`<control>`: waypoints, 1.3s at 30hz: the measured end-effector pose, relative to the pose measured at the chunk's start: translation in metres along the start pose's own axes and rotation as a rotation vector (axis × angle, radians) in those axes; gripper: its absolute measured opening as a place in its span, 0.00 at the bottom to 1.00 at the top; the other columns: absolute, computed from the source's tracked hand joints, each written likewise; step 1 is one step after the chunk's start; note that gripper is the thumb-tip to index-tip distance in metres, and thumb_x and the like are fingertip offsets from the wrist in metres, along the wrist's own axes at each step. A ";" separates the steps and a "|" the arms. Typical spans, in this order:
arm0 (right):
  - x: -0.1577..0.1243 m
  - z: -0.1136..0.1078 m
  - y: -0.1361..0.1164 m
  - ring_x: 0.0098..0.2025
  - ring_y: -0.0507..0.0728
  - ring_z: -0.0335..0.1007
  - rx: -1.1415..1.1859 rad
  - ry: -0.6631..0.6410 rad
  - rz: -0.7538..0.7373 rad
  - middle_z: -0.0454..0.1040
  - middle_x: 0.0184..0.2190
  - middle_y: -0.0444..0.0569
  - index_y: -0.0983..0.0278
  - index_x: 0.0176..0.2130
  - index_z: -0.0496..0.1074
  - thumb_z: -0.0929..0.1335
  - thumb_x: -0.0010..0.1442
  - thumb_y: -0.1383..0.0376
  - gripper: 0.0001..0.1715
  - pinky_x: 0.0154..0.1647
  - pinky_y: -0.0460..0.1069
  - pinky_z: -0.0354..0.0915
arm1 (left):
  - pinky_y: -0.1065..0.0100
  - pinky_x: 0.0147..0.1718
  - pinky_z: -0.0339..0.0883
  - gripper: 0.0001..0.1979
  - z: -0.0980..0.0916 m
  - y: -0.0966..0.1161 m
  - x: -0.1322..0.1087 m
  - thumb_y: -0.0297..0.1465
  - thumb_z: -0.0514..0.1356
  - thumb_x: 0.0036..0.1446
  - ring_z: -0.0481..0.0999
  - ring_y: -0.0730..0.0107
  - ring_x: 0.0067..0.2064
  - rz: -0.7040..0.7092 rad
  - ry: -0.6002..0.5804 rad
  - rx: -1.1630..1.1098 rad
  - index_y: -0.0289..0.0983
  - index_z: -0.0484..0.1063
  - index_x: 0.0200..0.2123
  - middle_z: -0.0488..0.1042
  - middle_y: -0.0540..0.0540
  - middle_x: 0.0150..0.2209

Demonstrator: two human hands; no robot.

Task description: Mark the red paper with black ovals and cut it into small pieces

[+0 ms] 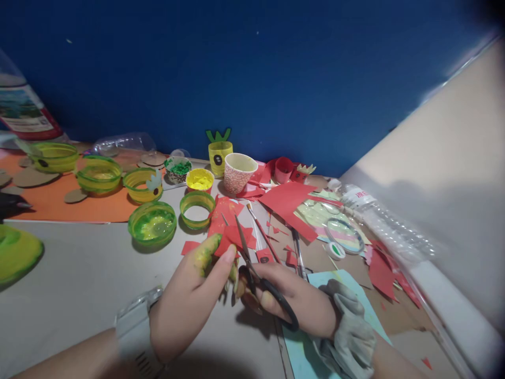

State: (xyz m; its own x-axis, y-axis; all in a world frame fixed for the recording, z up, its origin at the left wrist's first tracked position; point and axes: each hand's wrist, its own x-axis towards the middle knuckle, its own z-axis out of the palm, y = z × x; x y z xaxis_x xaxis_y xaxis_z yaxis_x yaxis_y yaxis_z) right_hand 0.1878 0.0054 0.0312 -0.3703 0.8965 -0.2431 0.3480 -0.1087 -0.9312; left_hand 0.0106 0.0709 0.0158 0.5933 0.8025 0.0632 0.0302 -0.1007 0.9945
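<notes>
My left hand (197, 284), smeared with green and yellow paint, pinches a small piece of red paper (229, 239) between thumb and fingers. In my right hand (292, 295) is a pair of scissors (252, 266) with black handles, my fingers through the loops. The blades point up and away, parted, close beside the red paper; whether they touch it I cannot tell. Just beyond my hands stand a green-and-yellow painted ring (181, 213) and a painted shallow dish (152, 223). More red paper scraps lie behind the blades.
Cups of yellow paint (200, 180) and green paint (178, 168) stand at the back beside a patterned paper cup (240, 173). Paintbrushes (263, 231), red sheets (290, 202), a tape roll (344, 237) and a plastic bottle (386, 221) crowd the right. Painted bowls (98, 173) sit on orange paper at left.
</notes>
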 end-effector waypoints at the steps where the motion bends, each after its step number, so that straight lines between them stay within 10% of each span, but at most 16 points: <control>1: 0.000 0.000 0.000 0.27 0.50 0.56 -0.004 -0.004 0.002 0.63 0.26 0.43 0.65 0.31 0.62 0.60 0.58 0.36 0.34 0.28 0.46 0.57 | 0.76 0.29 0.61 0.14 0.000 0.000 0.000 0.36 0.50 0.69 0.63 0.75 0.28 0.002 0.001 0.000 0.36 0.61 0.30 0.64 0.53 0.26; 39: 0.000 -0.003 -0.001 0.26 0.50 0.57 -0.067 -0.025 0.026 0.63 0.25 0.42 0.65 0.31 0.64 0.59 0.57 0.35 0.36 0.27 0.46 0.58 | 0.74 0.28 0.61 0.16 0.000 0.001 -0.002 0.38 0.48 0.71 0.69 0.71 0.36 -0.019 -0.005 -0.021 0.36 0.62 0.31 0.66 0.51 0.26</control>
State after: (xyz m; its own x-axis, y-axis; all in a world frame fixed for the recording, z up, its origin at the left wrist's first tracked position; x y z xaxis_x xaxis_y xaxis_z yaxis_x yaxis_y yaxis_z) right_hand 0.1901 0.0070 0.0329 -0.3814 0.8828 -0.2743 0.4141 -0.1022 -0.9045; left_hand 0.0089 0.0693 0.0163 0.5968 0.8012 0.0440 0.0247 -0.0731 0.9970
